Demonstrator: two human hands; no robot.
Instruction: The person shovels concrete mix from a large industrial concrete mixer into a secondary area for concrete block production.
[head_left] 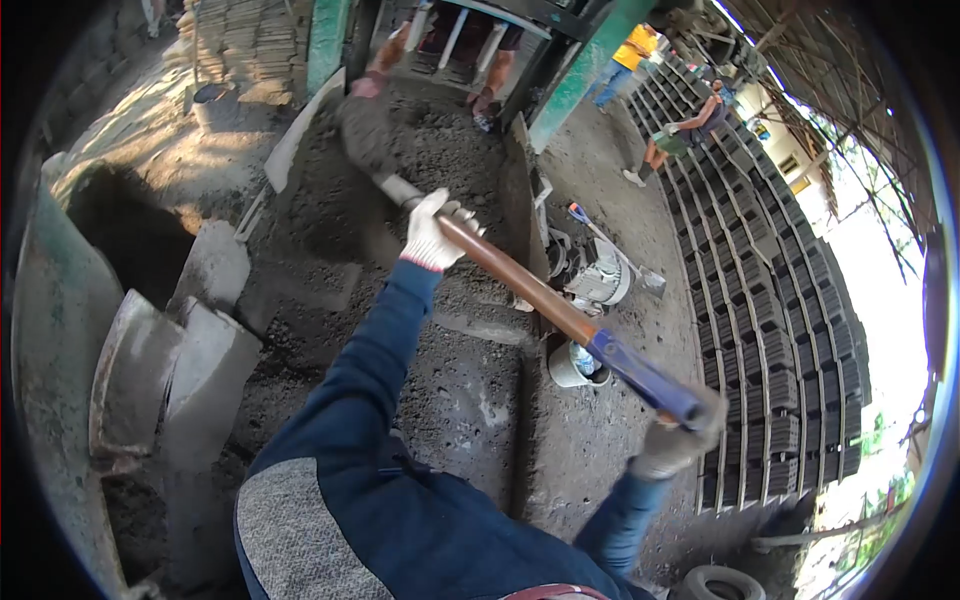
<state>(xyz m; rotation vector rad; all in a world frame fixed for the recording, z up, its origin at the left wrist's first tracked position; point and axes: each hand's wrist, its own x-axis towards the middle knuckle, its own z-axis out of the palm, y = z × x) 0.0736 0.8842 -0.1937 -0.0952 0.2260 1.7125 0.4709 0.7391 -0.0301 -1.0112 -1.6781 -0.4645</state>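
Note:
A shovel (530, 285) with a brown shaft and a blue handle end runs slantwise across my view. My left hand (437, 232), in a white knit glove, is wrapped round the lower shaft near the metal socket. At the far end, my gloved right hand (680, 440) grips the blue handle, slightly blurred. The shovel's blade (368, 130) is dark and coated, over the far left part of a heap of dark, crumbly mix (440, 135). More of this mix lies loose on the floor below my left arm.
Another person's legs (490, 80) stand beyond the heap, by a green-framed machine (575, 85). On the right are a motor (600, 275), a white bucket (572, 368) and long racks of dark blocks (745, 300). Worn metal sheets (205, 375) lean left. Two people are farther back.

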